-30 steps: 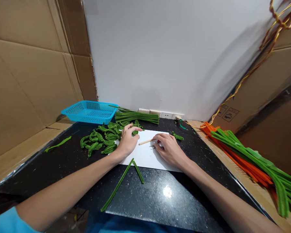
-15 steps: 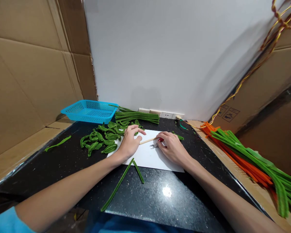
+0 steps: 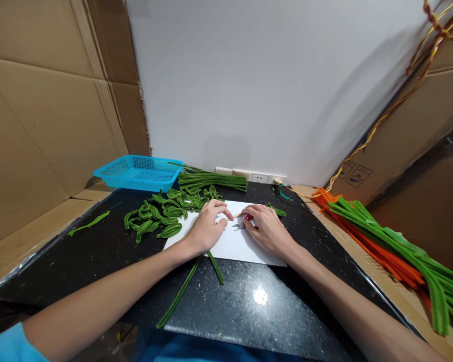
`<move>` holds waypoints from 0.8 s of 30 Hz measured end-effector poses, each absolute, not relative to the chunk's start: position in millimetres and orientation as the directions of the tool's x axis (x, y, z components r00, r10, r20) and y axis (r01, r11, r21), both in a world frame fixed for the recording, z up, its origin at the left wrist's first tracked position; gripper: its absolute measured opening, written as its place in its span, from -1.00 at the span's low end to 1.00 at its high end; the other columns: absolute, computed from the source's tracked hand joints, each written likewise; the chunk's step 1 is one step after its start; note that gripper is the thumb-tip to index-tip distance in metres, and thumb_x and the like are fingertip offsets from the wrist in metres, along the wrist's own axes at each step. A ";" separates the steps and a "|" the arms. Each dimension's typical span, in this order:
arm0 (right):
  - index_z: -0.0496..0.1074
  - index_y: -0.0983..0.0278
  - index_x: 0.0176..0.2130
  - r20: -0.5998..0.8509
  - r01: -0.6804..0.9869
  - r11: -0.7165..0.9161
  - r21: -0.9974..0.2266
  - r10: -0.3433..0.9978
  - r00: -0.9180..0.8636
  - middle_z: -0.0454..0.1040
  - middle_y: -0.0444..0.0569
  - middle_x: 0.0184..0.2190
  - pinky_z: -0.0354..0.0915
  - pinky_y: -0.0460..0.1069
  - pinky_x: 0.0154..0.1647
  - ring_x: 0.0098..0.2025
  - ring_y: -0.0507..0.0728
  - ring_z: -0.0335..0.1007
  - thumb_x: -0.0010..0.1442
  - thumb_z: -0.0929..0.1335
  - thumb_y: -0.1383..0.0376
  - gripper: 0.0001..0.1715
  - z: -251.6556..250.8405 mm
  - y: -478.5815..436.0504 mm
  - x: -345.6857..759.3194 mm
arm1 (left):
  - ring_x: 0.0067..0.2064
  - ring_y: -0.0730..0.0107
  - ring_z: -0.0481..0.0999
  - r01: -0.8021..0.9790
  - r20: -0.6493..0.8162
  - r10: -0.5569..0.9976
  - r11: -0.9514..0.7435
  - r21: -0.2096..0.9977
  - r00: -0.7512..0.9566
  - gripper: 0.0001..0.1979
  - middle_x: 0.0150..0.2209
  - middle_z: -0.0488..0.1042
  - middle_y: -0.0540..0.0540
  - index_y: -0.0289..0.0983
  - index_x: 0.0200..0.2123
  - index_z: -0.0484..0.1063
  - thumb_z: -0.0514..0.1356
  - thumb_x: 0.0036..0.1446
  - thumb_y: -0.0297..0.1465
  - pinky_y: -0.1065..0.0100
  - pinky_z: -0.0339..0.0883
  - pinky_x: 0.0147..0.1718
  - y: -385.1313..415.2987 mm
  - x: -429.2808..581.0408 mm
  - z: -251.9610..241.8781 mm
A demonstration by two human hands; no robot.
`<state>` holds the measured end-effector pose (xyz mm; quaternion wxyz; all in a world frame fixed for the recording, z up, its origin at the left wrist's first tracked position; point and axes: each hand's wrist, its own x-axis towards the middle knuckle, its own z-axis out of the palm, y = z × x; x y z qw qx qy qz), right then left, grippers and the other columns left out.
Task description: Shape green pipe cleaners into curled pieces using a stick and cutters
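Observation:
A thin pale wooden stick (image 3: 237,216) runs between my two hands over a white sheet (image 3: 245,251). My left hand (image 3: 206,229) has its thumb and forefinger bent around the left part of the stick. The stick's right end is in the closed fingers of my right hand (image 3: 268,229). Below those fingers, metal plier jaws (image 3: 238,227) show, with a bit of red handle; the rest is hidden by the hand. Two green fuzzy stems (image 3: 181,294) lie by the sheet's front edge, partly behind my left wrist.
Bent green fuzzy leaf shapes (image 3: 169,231) are heaped left of the sheet. Behind them are a blue basket (image 3: 139,176) and a bundle of green stems (image 3: 211,181). Green strips (image 3: 392,236) and orange strips (image 3: 385,259) lie on cardboard at right. A wall socket (image 3: 259,178) is at the back.
My left hand has moved right along the stick, closer to my right hand, and its fingers have come nearer together. My right hand has stayed in about the same place.

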<state>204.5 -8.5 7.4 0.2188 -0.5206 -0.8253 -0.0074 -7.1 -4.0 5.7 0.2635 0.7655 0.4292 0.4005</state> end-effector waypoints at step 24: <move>0.50 0.24 -0.03 0.360 0.864 0.467 -0.188 0.851 -0.381 0.54 0.05 -0.02 0.13 0.11 0.17 0.10 0.23 0.37 0.37 0.25 0.34 -0.72 7.0 -10.4 202.6 | -0.01 0.18 0.47 0.489 0.354 0.758 -0.634 0.600 0.548 -0.81 -0.12 0.54 -0.12 -0.23 -0.27 0.51 0.09 0.22 -0.52 0.14 0.28 0.10 -11.5 -6.9 4.1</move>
